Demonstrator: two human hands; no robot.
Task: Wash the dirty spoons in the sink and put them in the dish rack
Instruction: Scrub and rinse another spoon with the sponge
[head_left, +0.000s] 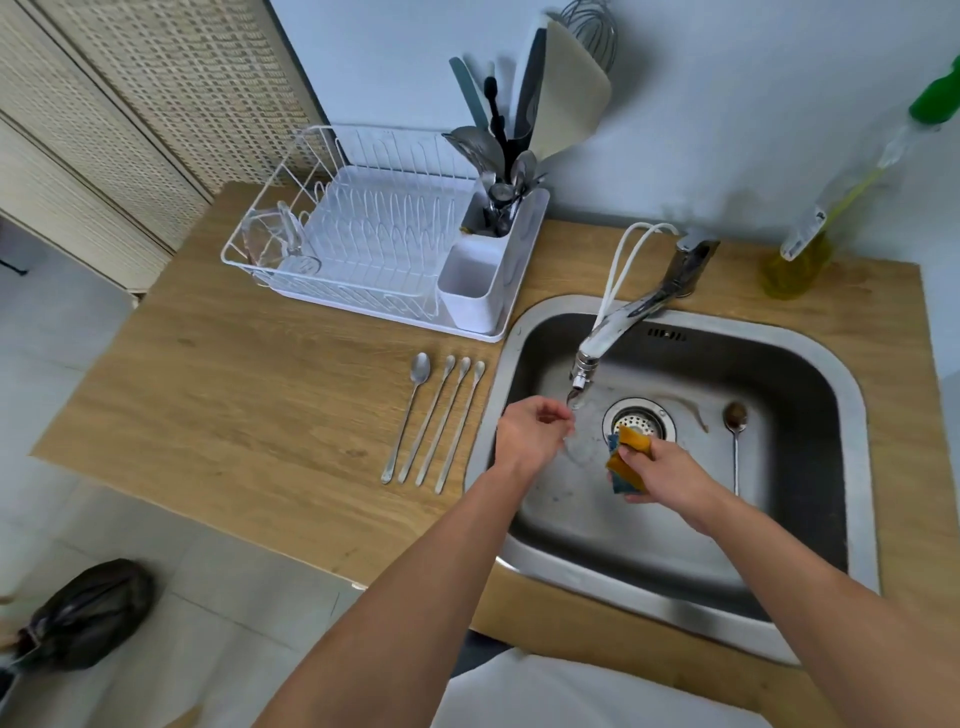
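Left hand: your fingers pinch a spoon under the tap — rinsing.
Right hand: grips the sponge.
Sink: one dirty spoon left.
Counter: four spoons — state unclear.
Dish rack: holds other utensils.

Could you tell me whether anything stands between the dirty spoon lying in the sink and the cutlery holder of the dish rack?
Nothing visible blocks it. The dirty long-handled metal spoon lies right of the drain; the chrome tap and the left hand lie along a straight line to the white cutlery holder, easily cleared by lifting.

Left hand holds a spoon under the faucet; right hand grips a sponge.
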